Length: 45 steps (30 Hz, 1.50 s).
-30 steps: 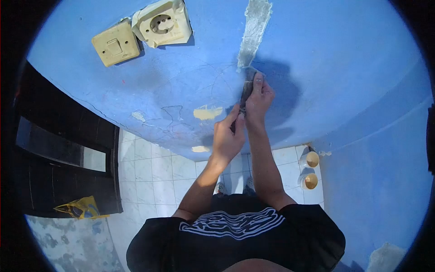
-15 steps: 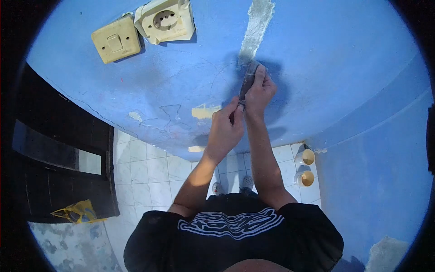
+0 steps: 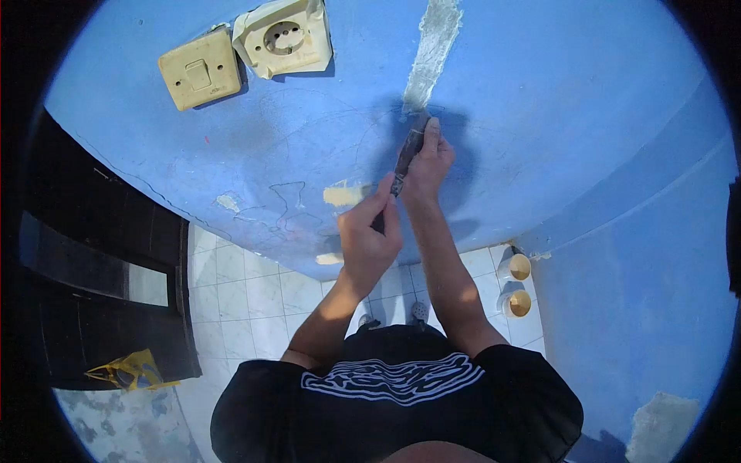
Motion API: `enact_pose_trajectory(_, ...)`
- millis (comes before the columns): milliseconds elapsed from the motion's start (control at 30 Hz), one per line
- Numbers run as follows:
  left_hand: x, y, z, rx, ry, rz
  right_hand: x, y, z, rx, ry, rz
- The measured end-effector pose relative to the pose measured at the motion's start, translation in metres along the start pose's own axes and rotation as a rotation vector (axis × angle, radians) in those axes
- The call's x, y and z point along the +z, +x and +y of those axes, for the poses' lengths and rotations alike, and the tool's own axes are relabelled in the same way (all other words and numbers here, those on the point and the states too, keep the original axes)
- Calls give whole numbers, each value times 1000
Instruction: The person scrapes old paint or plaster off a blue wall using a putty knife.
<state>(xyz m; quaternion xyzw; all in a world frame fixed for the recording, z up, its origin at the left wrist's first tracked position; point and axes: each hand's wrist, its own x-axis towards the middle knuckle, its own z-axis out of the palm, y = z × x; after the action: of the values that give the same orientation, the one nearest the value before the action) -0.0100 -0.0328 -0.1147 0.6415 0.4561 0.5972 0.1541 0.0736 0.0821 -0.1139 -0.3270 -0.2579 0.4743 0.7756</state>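
A dark, narrow putty knife slants between my two hands in front of the blue wall. My left hand is closed around its lower end, the handle side. Higher up, my right hand grips the upper part, thumb along it. The tool's tip lies close to the lower end of a rough whitish-grey patch strip on the wall; whether it touches is hard to tell. My hands cast a shadow around the tool.
A light switch and a loosely taped socket are at upper left. Two tubs stand on the tiled floor by the right wall. A dark door and a yellow plastic bag lie left.
Both hands have shifted slightly left and down with the putty knife. Its tip has turned so that the wider blade shows less. The whole view has moved a little.
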Motion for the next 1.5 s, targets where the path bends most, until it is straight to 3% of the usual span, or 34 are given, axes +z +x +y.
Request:
enact_pose_trajectory(167, -2, 2, -2, 87, 51, 38, 4, 0, 7, 61, 53, -7)
enact_pose_trajectory(267, 8, 14, 3, -74, 93, 6, 7, 10, 2, -104, 1, 6)
enact_pose_trajectory(333, 27, 27, 3, 98, 5, -19, 6, 20, -30, -89, -29, 112)
enact_pose_trajectory(467, 22, 14, 13, 151, -5, 3, -3, 10, -41, -37, -105, 73)
enact_pose_trajectory(533, 4, 3, 4, -28, -28, 13, -12, -3, -22, 40, -158, -71)
enact_pose_trajectory(567, -1, 1, 2, -23, -32, 9, -15, -9, -20, 33, -157, -67)
enact_pose_trajectory(633, -12, -2, -2, 21, 42, 13, -21, -19, -17, -532, -641, 86)
enact_pose_trajectory(667, -16, -2, -5, 25, 44, 5, -28, -20, -16, -530, -637, 94)
enact_pose_trajectory(733, -21, -2, -11, 65, 113, 1, -40, -18, -23, -1348, -1098, -263)
enact_pose_trajectory(767, -24, 1, -13, 63, 112, -2, -37, -15, -25, -1345, -1101, -261)
enact_pose_trajectory(833, -27, 5, -15, 180, 171, -2, -25, 1, -27, -1600, -1127, -897)
enact_pose_trajectory(867, -28, 5, -11, 173, 169, -7, -19, 11, -23, -1593, -1132, -899)
enact_pose_trajectory(933, -29, 12, 0, 128, 178, -64, -5, 36, -16, -1674, -809, -1007)
enact_pose_trajectory(1067, -20, 19, 8, 79, 190, -60, 1, 56, -15, -1687, -844, -1045)
enact_pose_trajectory(1133, -12, 27, 12, 143, 188, -54, 9, 63, -18, -1788, -592, -821)
enact_pose_trajectory(1233, -19, 29, 21, 152, 206, -47, 15, 55, -15, -1752, -515, -727)
enact_pose_trajectory(1267, -21, 31, 23, 150, 202, -42, 15, 57, -18, -1752, -516, -733)
enact_pose_trajectory(1333, -25, 29, 25, 4, 169, -63, 12, 57, -23, -1733, -788, -971)
enact_pose_trajectory(1367, -19, 31, 22, 4, 173, -61, 12, 61, -25, -1732, -782, -971)
enact_pose_trajectory(1433, -5, 37, 12, 196, 119, 10, 13, 69, -27, -1819, -643, -768)
enact_pose_trajectory(1500, -17, 31, 19, 157, 158, -27, 18, 61, -16, -1809, -544, -743)
